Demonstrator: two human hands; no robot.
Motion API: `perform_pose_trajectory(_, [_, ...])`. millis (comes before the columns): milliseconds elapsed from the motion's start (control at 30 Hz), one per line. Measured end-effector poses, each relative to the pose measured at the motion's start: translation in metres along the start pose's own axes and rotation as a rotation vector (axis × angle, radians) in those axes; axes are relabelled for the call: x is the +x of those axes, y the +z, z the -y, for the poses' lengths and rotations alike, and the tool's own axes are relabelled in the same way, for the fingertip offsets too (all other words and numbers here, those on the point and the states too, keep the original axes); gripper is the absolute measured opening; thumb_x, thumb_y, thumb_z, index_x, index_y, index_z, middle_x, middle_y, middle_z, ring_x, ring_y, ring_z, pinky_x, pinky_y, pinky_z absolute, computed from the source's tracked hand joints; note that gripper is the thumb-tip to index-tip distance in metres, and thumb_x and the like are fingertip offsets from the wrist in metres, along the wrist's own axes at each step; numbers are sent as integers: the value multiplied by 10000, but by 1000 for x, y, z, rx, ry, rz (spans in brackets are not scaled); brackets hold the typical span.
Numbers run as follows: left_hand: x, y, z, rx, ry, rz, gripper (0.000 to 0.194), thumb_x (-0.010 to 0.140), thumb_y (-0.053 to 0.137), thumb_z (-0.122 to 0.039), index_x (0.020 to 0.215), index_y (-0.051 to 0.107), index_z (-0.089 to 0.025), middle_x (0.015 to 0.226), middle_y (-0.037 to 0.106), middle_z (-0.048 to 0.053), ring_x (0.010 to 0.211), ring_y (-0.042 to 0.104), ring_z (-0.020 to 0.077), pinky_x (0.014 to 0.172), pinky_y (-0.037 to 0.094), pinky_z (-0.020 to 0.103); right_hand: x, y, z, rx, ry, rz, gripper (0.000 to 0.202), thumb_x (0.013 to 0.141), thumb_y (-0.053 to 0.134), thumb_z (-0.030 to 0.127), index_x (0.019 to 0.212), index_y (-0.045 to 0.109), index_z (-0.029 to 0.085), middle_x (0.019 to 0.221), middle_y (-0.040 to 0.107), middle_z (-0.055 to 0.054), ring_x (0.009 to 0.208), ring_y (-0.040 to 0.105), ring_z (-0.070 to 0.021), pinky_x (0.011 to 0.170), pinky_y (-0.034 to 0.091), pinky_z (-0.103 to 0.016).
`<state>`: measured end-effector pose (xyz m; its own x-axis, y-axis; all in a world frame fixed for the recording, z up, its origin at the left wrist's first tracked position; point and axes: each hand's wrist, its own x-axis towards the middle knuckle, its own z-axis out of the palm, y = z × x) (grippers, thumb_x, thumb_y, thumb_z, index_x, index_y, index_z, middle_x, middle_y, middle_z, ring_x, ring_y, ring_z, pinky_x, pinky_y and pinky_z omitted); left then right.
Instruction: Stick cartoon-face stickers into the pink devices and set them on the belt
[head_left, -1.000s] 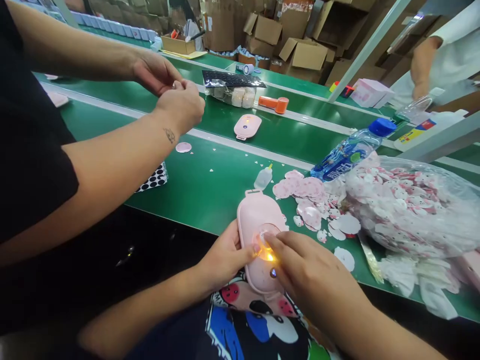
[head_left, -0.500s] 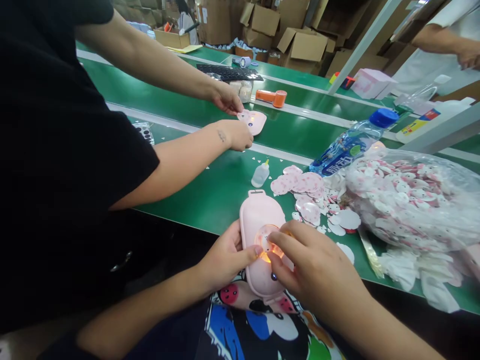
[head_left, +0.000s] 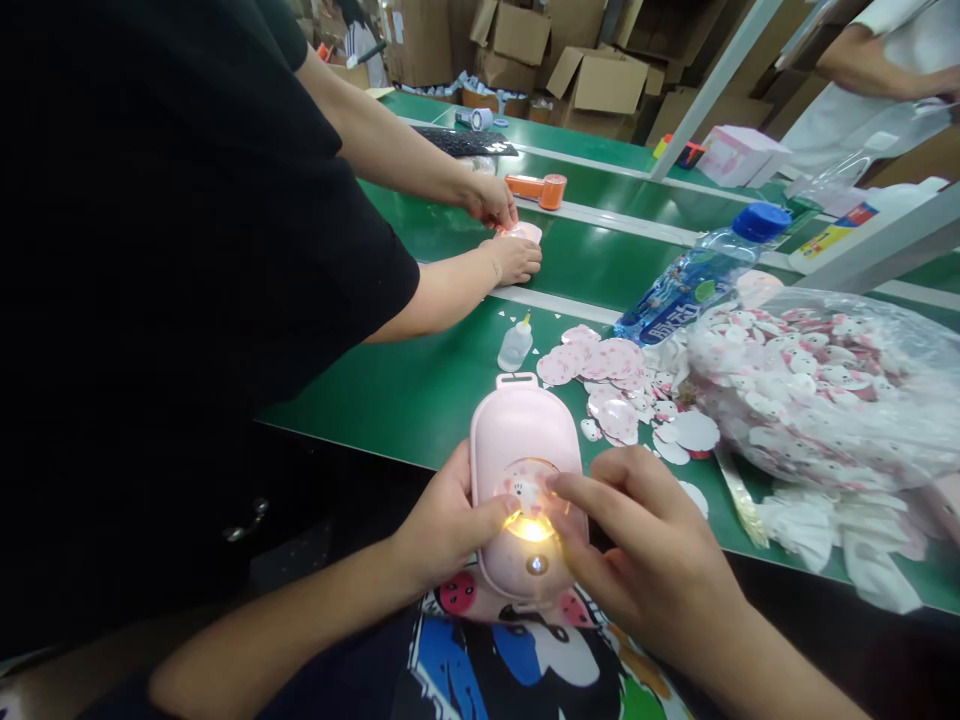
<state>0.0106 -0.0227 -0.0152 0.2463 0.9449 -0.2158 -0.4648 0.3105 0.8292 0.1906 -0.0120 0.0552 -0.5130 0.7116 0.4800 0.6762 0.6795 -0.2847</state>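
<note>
My left hand [head_left: 454, 515] is closed round the left side of a pink rounded device [head_left: 517, 425] with a loop at its top, held over my lap. Its thumb presses near the lower left of a round window glowing yellow. A round printed disc [head_left: 525, 487] with a small face lies in that window. My right hand [head_left: 637, 540] is at the window's right side, index finger and thumb drawn together at the disc's edge; the fingertips are partly blurred. Below the window is a small shiny round button [head_left: 536, 565]. Beyond the device stands a small squeeze bottle [head_left: 516, 345] with a yellow tip.
Loose round stickers [head_left: 615, 360] lie on the green table [head_left: 367, 415], beside a clear bag [head_left: 825, 390] of printed cutouts and a blue-capped drink bottle [head_left: 697, 275]. At left, a co-worker's hands [head_left: 510, 255] hold another pink device. An orange handheld item [head_left: 536, 190] lies farther back.
The pink device has turned to face me more squarely, and its glow looks brighter. My right fingers have shifted right, uncovering more of the disc. The co-worker has leaned further right.
</note>
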Motion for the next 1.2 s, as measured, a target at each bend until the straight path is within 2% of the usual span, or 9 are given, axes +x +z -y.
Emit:
perform_pose_trajectory(100, [0,0,0,-7,-8,-36,662,705,823,-375,1240,499,-157,1177,661,156,1012,641,309,812,522,379,-6,1,-2,9,14,-84,169,853,560,106,1002,614,168,789,488,-48,716,515,-193,597,496,-343])
perform_pose_trajectory(267, [2,3,0,-20,13,5,623,733,813,-344,1244,503,-167,1141,679,129,1003,650,284,828,523,365,-11,6,3,56,-11,-32,206,896,532,156,1095,571,194,908,487,-70,795,500,-213,645,499,-379])
perform_pose_trajectory(400, [2,4,-1,-26,34,19,571,751,801,-325,1225,519,-178,1139,684,115,1003,647,270,833,523,358,-10,11,4,65,-8,7,180,912,514,145,1070,584,193,916,510,-65,811,492,-210,678,485,-385])
perform_pose_trajectory(733, [1,4,-2,-8,18,9,629,741,805,-368,1249,492,-170,1159,663,131,1038,636,297,845,519,382,-11,15,1,82,42,11,208,908,531,157,1094,585,234,985,460,-56,848,477,-209,712,467,-401])
perform_pose_trajectory(800, [0,4,-2,-7,19,-1,644,741,800,-375,1261,481,-170,1178,651,136,1061,628,312,857,515,398,-14,19,-2,131,122,-49,351,877,567,190,1220,528,253,1073,426,-74,965,478,-245,808,479,-453])
perform_pose_trajectory(900, [-2,5,-3,21,-6,-38,685,733,802,-393,1280,461,-163,1212,630,153,1102,606,339,875,507,427,-22,27,-6,350,351,-74,687,849,588,249,1458,279,322,1379,309,-110,1229,412,-311,999,419,-555])
perform_pose_trajectory(1033, [-2,8,-8,37,-13,-46,684,730,799,-399,1270,457,-156,1214,631,161,1101,606,340,862,519,424,-31,37,-6,866,694,170,835,934,496,328,1527,-85,415,1622,112,-37,1442,269,-302,1137,297,-589])
perform_pose_trajectory(1100, [-3,9,-9,36,-19,-56,682,723,802,-403,1258,459,-157,1200,639,156,1074,618,325,846,528,409,-33,40,-5,1016,784,227,832,942,493,360,1534,-89,406,1643,88,-7,1479,202,-295,1170,243,-584])
perform_pose_trajectory(1200, [-4,10,-10,30,-26,-56,685,715,808,-404,1252,459,-163,1163,652,140,1026,636,299,819,536,383,-34,43,-4,1058,792,186,763,937,509,352,1534,44,452,1646,77,69,1501,122,-276,1201,162,-576])
